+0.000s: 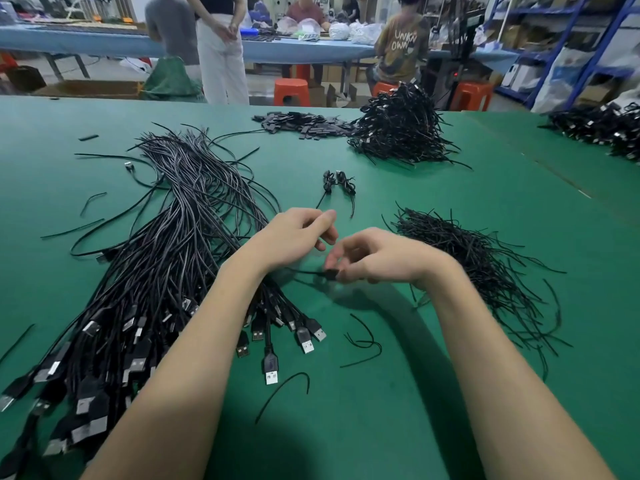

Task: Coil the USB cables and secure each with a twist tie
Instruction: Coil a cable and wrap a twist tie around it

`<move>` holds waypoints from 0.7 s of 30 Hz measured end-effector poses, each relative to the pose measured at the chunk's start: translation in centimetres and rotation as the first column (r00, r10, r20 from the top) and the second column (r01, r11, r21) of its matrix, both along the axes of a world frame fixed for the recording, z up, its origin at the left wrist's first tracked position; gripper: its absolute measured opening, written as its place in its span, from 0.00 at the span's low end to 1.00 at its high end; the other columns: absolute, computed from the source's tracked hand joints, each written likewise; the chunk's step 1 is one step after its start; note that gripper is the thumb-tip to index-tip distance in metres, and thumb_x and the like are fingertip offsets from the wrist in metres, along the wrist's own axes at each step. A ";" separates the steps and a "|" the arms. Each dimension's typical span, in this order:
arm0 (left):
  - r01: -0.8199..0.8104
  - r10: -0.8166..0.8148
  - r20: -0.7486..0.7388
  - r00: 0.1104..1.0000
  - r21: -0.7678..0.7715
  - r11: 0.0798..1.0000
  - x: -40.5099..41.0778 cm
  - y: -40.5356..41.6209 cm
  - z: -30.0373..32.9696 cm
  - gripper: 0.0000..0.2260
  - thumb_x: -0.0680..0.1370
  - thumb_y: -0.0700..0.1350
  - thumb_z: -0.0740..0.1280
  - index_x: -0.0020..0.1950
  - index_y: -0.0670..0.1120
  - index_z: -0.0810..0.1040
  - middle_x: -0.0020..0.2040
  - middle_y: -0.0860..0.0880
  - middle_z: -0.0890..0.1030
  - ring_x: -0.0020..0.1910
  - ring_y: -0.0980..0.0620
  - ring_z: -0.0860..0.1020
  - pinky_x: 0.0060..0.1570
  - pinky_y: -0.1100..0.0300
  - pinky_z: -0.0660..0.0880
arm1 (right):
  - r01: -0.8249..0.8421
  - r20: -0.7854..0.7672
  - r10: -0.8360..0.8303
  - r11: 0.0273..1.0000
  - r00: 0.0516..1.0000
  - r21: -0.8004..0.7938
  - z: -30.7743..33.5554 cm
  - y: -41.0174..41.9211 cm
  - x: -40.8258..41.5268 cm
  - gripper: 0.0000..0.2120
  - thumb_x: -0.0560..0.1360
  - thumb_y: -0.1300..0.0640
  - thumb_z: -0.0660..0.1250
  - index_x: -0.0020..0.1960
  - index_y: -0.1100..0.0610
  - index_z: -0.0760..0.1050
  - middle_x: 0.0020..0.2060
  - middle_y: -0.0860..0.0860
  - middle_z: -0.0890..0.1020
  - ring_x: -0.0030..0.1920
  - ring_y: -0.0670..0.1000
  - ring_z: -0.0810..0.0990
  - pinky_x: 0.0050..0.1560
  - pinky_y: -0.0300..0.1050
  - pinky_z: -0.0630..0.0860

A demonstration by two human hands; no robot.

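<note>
Both hands over green table point(450, 393), mid-frame. R hand point(374, 258) fingers curled, pinching a black cable point(311, 271). L hand point(298, 237) curled, thumb-finger pinch; what it holds can't tell, blurred. Loose cable bundle point(166, 254) left, twist ties point(478, 265) right.

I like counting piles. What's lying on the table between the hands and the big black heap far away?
Head view: two small tied cable coils lie on the green table, between the hands and the far heap.
</note>
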State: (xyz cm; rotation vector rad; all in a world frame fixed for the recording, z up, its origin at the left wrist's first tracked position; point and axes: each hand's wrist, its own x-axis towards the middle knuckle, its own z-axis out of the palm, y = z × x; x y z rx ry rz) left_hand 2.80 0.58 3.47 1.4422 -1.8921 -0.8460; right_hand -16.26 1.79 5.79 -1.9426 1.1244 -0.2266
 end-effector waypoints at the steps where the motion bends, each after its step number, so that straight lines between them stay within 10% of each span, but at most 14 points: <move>1: 0.042 -0.042 0.001 0.999 0.041 0.998 -0.1 0.2 0.2 0.20 0.84 0.58 0.56 0.46 0.50 0.83 0.45 0.57 0.86 0.46 0.55 0.84 0.62 0.53 0.75 | 0.039 0.072 -0.040 0.999 0.997 0.016 0.3 -0.3 -1.1 0.08 0.76 0.62 0.70 0.51 0.52 0.84 0.41 0.48 0.83 0.39 0.46 0.74 0.37 0.36 0.69; 10: 0.304 -0.274 -0.243 0.931 0.096 0.948 -3.9 2.1 1.9 0.19 0.87 0.49 0.52 0.39 0.45 0.70 0.31 0.53 0.72 0.31 0.55 0.69 0.37 0.64 0.69 | 0.360 0.664 -0.443 0.893 0.602 0.270 0.3 -2.0 -3.7 0.12 0.82 0.45 0.63 0.53 0.51 0.82 0.46 0.48 0.86 0.38 0.47 0.80 0.33 0.36 0.74; 17: 0.331 -0.069 -0.816 0.574 0.155 0.931 -4.2 2.0 3.2 0.19 0.86 0.51 0.51 0.39 0.46 0.67 0.30 0.52 0.66 0.30 0.53 0.65 0.34 0.62 0.65 | 0.176 0.344 -0.153 0.984 0.926 -0.035 -2.3 -0.7 -0.3 0.18 0.78 0.72 0.59 0.53 0.51 0.78 0.53 0.51 0.85 0.52 0.41 0.82 0.54 0.37 0.76; 21: 0.383 0.004 -0.900 0.436 0.189 0.904 -3.6 2.0 3.3 0.17 0.86 0.52 0.52 0.40 0.47 0.68 0.32 0.52 0.69 0.32 0.53 0.69 0.36 0.62 0.70 | 0.091 0.225 -0.054 0.984 0.973 -0.155 -2.0 -0.1 0.3 0.14 0.75 0.62 0.64 0.45 0.45 0.83 0.43 0.40 0.86 0.43 0.44 0.79 0.50 0.36 0.76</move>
